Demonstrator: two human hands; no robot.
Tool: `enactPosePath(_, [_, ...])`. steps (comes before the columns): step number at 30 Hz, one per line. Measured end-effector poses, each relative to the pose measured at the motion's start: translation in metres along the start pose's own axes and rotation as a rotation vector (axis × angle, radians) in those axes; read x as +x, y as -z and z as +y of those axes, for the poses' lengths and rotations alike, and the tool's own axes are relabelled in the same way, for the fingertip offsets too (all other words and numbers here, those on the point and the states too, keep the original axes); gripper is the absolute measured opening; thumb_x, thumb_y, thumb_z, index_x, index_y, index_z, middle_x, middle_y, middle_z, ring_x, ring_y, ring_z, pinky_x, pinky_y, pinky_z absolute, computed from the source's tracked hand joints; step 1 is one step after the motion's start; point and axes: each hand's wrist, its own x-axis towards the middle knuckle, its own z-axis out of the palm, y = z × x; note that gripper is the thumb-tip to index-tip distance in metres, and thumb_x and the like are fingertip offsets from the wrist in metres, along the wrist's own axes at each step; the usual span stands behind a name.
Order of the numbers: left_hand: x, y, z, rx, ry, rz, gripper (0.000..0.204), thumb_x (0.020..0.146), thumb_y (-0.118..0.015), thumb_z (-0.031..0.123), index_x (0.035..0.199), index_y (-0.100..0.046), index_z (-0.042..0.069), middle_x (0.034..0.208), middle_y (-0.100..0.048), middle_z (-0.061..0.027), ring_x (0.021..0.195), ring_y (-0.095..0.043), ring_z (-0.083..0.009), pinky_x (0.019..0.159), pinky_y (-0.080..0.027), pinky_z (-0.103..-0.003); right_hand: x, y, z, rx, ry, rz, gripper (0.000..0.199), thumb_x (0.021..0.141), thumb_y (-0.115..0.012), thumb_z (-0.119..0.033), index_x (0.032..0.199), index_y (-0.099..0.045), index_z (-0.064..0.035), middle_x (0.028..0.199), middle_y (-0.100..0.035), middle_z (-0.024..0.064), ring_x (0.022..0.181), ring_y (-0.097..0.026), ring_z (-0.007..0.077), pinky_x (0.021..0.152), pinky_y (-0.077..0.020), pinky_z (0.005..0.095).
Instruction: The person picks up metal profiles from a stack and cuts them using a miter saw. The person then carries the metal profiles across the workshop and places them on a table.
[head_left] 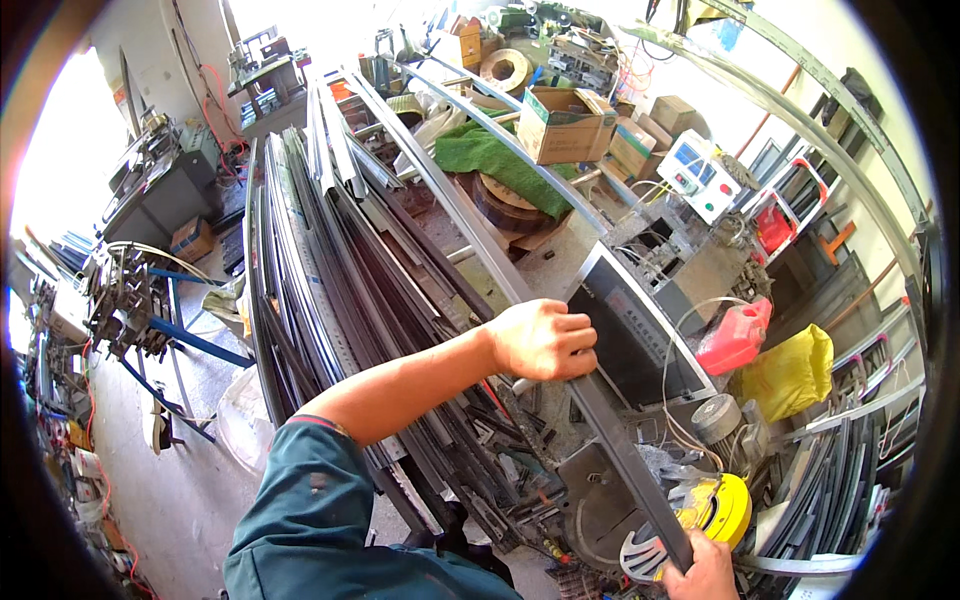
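Observation:
A long dark grey metal profile (632, 452) slants across the view, from the far end of the room down to the lower right. My left hand (546, 340) wraps over it near the middle, fingers closed. Close to its near end my right hand (706, 572), partly cut off by the lower edge, closes round the same profile. Just beneath and beside that end sits a cutting saw with a yellow guard (728, 508) and a grey metal base (603, 500), partly hidden by the profile.
Left of the profile lies a big stack of long dark profiles (340, 270). To the right stand a black panel (635, 325), a red plastic jug (737, 338), a yellow sack (795, 375) and a white control box (700, 175). An open cardboard box (565, 125) stands farther back.

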Motion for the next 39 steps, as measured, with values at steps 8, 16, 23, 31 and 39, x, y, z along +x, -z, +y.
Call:
enactPosePath(8, [0.000, 0.007, -0.034, 0.022, 0.124, 0.007, 0.023, 0.070, -0.071, 0.022, 0.076, -0.051, 0.014, 0.077, -0.048, 0.0001, 0.076, -0.057, -0.0176, 0.057, -0.047, -0.033, 0.031, 0.006, -0.027, 0.032, -0.163, -0.036, 0.023, 0.090, -0.068, -0.012, 0.108, -0.066, 0.0018, 0.087, -0.069, 0.0219, 0.084, -0.069, 0.0381, 0.075, -0.0536, 0.0466])
enactPosePath(16, [-0.047, -0.014, -0.096, -0.074, 0.359, -0.143, 0.027, 0.065, -0.080, 0.015, 0.089, -0.068, 0.017, 0.084, -0.060, 0.0019, 0.096, -0.060, -0.0226, 0.084, -0.052, -0.039, 0.108, -0.004, -0.061, -0.051, 0.157, 0.100, 0.030, 0.081, -0.071, -0.009, 0.107, -0.065, 0.0032, 0.081, -0.070, 0.0258, 0.079, -0.071, 0.0446, 0.072, -0.0561, 0.0468])
enactPosePath(23, [-0.123, -0.052, -0.135, 0.095, 0.840, -0.215, 0.031, 0.076, -0.082, 0.014, 0.104, -0.072, 0.011, 0.108, -0.067, -0.0051, 0.119, -0.057, -0.0300, 0.107, -0.043, -0.045, 0.235, -0.041, -0.092, -0.136, 0.210, 0.073, 0.032, 0.085, -0.072, -0.016, 0.110, -0.062, 0.0014, 0.098, -0.072, 0.0295, 0.101, -0.069, 0.0483, 0.089, -0.0560, 0.0545])
enactPosePath(31, [-0.154, -0.053, -0.009, -0.145, 1.010, -0.300, 0.064, 0.087, -0.079, 0.027, 0.143, -0.053, 0.008, 0.150, -0.049, -0.0182, 0.143, -0.043, -0.0397, 0.119, -0.036, -0.054, 0.391, -0.037, -0.075, -0.577, 0.196, 0.331, 0.028, 0.094, -0.061, -0.011, 0.120, -0.060, -0.0028, 0.111, -0.074, 0.0245, 0.105, -0.073, 0.0413, 0.092, -0.0589, 0.0520])
enactPosePath(39, [-0.258, 0.029, 0.123, -0.011, 1.329, -0.461, 0.056, 0.084, -0.081, 0.023, 0.133, -0.061, 0.006, 0.143, -0.054, -0.0180, 0.137, -0.048, -0.0391, 0.116, -0.038, -0.053, 0.481, -0.083, -0.045, -0.577, 0.123, 0.257, 0.024, 0.096, -0.055, -0.013, 0.118, -0.060, -0.0059, 0.112, -0.074, 0.0233, 0.107, -0.073, 0.0412, 0.091, -0.0586, 0.0519])
